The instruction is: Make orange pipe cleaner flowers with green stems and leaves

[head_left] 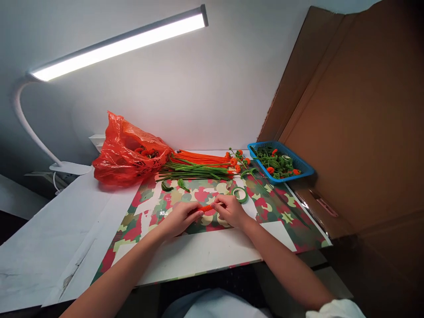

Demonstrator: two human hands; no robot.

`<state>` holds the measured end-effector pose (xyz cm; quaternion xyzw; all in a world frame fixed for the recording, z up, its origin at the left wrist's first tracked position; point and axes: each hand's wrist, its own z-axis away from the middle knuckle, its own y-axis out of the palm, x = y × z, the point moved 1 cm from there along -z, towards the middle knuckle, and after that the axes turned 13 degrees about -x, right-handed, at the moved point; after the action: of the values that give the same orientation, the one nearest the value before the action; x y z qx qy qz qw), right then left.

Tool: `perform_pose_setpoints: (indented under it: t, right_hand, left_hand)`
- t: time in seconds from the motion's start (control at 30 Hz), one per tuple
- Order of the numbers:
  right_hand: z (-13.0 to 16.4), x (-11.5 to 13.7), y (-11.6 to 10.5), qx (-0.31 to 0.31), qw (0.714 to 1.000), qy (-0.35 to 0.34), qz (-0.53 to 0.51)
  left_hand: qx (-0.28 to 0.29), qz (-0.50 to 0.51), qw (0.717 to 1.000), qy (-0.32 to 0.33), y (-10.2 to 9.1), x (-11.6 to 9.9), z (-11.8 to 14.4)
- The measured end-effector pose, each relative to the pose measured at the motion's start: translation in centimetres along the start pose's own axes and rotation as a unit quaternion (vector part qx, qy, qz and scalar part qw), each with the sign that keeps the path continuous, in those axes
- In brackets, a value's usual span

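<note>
My left hand [184, 216] and my right hand [231, 210] meet over the middle of the patterned board. Between them is a short, ridged orange piece of pipe cleaner [207, 208], pinched at its left end by my left fingers and at its right end by my right. Just beyond my right hand lies a roll of green tape [240, 194], flat on the board. Two loose green leaves [183, 185] rest past my left hand. Farther back lie a bundle of green stems [198, 170] and a bundle of orange pipe cleaners [202, 158].
A red plastic bag [129, 154] stands at the back left. At the back right, a blue basket [287, 179] holds leaves and orange flowers. A lit lamp [122, 42] hangs overhead. Cardboard [357, 119] walls the right side, with a pink-handled cutter [326, 206] nearby.
</note>
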<state>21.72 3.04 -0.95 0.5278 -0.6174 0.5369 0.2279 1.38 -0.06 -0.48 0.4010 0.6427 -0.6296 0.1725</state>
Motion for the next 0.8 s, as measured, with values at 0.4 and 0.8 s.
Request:
perform_pose_setpoints:
  t: [0.4,0.8]
  right_hand:
    - [-1.0,-1.4,-0.6,-0.019,0.998,0.041,-0.040]
    - [-0.1,-1.5,0.0,-0.008,0.995,0.076,-0.063]
  left_hand:
    - [-0.021,-0.024,0.999,0.007,-0.1,-0.5,-0.2]
    - [-0.041,-0.154,0.986,0.041,0.9,-2.2,-0.6]
